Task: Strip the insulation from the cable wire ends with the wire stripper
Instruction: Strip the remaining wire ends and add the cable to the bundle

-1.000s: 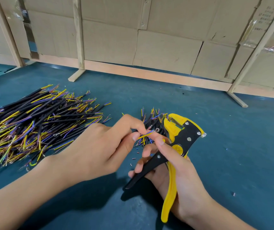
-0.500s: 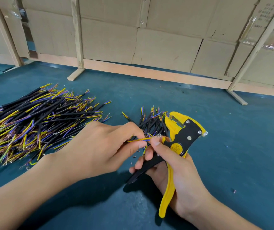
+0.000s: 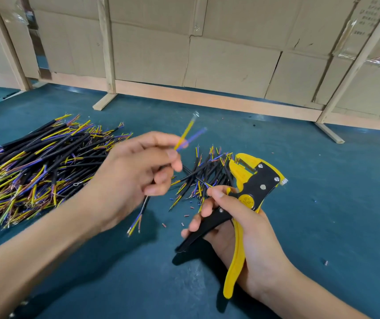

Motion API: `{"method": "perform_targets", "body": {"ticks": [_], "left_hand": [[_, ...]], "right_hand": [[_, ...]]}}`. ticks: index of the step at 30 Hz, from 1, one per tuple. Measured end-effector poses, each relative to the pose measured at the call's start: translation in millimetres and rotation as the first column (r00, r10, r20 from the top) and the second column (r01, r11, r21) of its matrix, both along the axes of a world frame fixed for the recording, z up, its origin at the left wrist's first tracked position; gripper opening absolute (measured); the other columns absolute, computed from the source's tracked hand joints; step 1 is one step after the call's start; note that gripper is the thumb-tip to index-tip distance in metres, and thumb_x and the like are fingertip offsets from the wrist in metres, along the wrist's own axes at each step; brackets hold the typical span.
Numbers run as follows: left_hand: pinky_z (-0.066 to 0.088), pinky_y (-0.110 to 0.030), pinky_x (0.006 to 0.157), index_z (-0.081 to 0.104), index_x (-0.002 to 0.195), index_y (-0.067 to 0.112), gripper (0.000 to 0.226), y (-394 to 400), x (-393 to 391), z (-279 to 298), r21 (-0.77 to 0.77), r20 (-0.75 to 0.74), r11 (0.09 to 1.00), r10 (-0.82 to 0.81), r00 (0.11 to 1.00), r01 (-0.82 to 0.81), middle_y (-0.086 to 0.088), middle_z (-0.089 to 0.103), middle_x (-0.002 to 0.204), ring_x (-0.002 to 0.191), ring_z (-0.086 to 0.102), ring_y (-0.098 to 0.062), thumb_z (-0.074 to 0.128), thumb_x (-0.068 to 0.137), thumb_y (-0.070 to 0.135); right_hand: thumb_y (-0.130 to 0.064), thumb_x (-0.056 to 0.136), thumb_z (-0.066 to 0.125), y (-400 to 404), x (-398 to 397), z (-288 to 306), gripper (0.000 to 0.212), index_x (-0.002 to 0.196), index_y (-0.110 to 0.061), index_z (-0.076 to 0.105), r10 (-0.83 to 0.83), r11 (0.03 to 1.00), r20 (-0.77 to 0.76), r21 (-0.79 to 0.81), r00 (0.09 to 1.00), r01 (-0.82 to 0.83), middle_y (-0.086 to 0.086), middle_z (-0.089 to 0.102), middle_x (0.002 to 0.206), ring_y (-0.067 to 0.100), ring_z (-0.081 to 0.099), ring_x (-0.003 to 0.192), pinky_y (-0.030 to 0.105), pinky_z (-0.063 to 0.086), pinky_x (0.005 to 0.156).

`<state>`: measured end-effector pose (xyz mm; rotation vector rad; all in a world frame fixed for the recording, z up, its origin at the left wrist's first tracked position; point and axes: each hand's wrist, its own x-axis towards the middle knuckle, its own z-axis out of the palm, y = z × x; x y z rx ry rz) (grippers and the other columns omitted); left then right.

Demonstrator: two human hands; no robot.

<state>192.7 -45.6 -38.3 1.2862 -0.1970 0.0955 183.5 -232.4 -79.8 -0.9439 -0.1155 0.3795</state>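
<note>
My left hand (image 3: 136, 178) grips a short black cable (image 3: 144, 203) above the table. Its yellow and blue wire ends (image 3: 187, 134) stick up past my fingers, blurred; the other end hangs below my palm with thin coloured wires showing. My right hand (image 3: 242, 226) holds the yellow and black wire stripper (image 3: 251, 187) by its handles, jaws pointing up and away, to the right of the cable. Nothing sits in the jaws.
A big heap of black cables (image 3: 34, 164) with coloured ends lies at the left on the blue table (image 3: 322, 203). A smaller pile of cables (image 3: 207, 173) lies between my hands. Tiny insulation bits (image 3: 185, 215) are scattered nearby. Cardboard panels (image 3: 230, 54) on wooden frames stand behind.
My left hand has pulled the cable away from the stripper and lifted it up and left. The right hand with the stripper stayed about where it was.
</note>
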Motion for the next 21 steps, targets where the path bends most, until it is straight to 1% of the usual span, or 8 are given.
{"method": "perform_targets", "body": {"ticks": [1, 3, 5, 8, 11, 15, 18, 21], "left_hand": [[0.024, -0.021, 0.044, 0.063, 0.106, 0.004, 0.024, 0.8, 1.4, 2.8, -0.132, -0.057, 0.991, -0.043, 0.997, 0.035, -0.007, 0.057, 0.075, 0.053, 0.036, -0.011, 0.060, 0.083, 0.004], [0.026, -0.018, 0.046, 0.056, 0.115, 0.009, 0.025, 2.1, 2.7, 6.0, -0.313, -0.109, 0.945, -0.132, 0.985, 0.092, -0.001, 0.054, 0.081, 0.059, 0.035, -0.008, 0.052, 0.090, 0.006], [0.031, -0.017, 0.049, 0.050, 0.117, 0.013, 0.024, 3.0, 3.0, 4.9, -0.438, -0.132, 0.891, -0.198, 0.971, 0.123, 0.002, 0.053, 0.086, 0.063, 0.035, -0.007, 0.048, 0.094, 0.005], [0.033, -0.017, 0.053, 0.050, 0.115, 0.014, 0.023, -0.3, 2.7, 0.7, -0.549, -0.156, 0.827, -0.243, 0.957, 0.120, 0.004, 0.055, 0.090, 0.066, 0.040, -0.006, 0.047, 0.094, 0.003], [0.033, -0.018, 0.055, 0.050, 0.120, 0.015, 0.030, -7.5, 1.1, -3.3, -0.581, -0.148, 0.806, -0.239, 0.960, 0.112, 0.004, 0.058, 0.093, 0.068, 0.044, -0.007, 0.048, 0.093, 0.001], [0.041, -0.017, 0.058, 0.052, 0.129, 0.013, 0.040, -17.0, -0.1, -8.0, -0.569, -0.118, 0.819, -0.171, 0.978, 0.074, 0.002, 0.063, 0.095, 0.070, 0.049, -0.008, 0.051, 0.091, 0.002], [0.052, -0.019, 0.067, 0.055, 0.132, 0.011, 0.044, -21.1, -0.5, -11.3, -0.580, -0.089, 0.812, -0.141, 0.986, 0.064, 0.001, 0.067, 0.100, 0.074, 0.056, -0.009, 0.053, 0.089, 0.003], [0.055, -0.021, 0.078, 0.056, 0.127, 0.011, 0.039, -22.8, -0.2, -14.5, -0.581, -0.076, 0.812, -0.119, 0.990, 0.053, 0.000, 0.069, 0.106, 0.080, 0.061, -0.010, 0.055, 0.089, 0.005]], "right_hand": [[-0.017, 0.083, 0.074, -0.2, -0.1, 0.0, 0.014, 0.088, -0.006, 0.067, 0.017, 1.000, 0.002, -0.001, 1.000, -0.017, 0.019, 0.059, 0.079, 0.036, 0.059, 0.060, 0.055, 0.055, 0.070], [-0.017, 0.084, 0.075, -1.0, 0.2, -0.1, 0.013, 0.090, -0.006, 0.070, 0.057, 0.998, 0.019, -0.020, 0.998, -0.057, 0.021, 0.066, 0.090, 0.036, 0.060, 0.061, 0.054, 0.055, 0.070], [-0.016, 0.085, 0.075, -2.4, 0.5, -0.9, 0.013, 0.094, -0.007, 0.071, 0.117, 0.992, 0.046, -0.049, 0.992, -0.115, 0.024, 0.071, 0.103, 0.036, 0.062, 0.063, 0.054, 0.056, 0.071], [-0.013, 0.088, 0.072, -4.3, 0.8, -3.4, 0.015, 0.100, -0.005, 0.070, 0.206, 0.976, 0.099, -0.098, 0.974, -0.196, 0.030, 0.069, 0.115, 0.035, 0.065, 0.068, 0.056, 0.056, 0.076], [-0.011, 0.086, 0.075, -5.6, 1.1, -4.7, 0.016, 0.100, -0.005, 0.069, 0.254, 0.963, 0.137, -0.130, 0.957, -0.237, 0.032, 0.069, 0.111, 0.037, 0.066, 0.070, 0.056, 0.056, 0.078], [-0.004, 0.081, 0.076, -5.5, 2.8, -3.8, 0.019, 0.100, -0.004, 0.070, 0.261, 0.960, 0.133, -0.137, 0.956, -0.243, 0.027, 0.071, 0.096, 0.038, 0.065, 0.068, 0.053, 0.056, 0.075], [0.000, 0.078, 0.077, -4.0, 3.6, -3.1, 0.023, 0.099, -0.003, 0.070, 0.248, 0.964, 0.123, -0.131, 0.961, -0.232, 0.024, 0.068, 0.084, 0.037, 0.064, 0.066, 0.054, 0.056, 0.074], [0.000, 0.074, 0.078, -3.7, 3.0, -2.2, 0.026, 0.098, -0.004, 0.070, 0.241, 0.964, 0.129, -0.144, 0.962, -0.222, 0.025, 0.065, 0.082, 0.037, 0.065, 0.065, 0.055, 0.056, 0.074]]}}
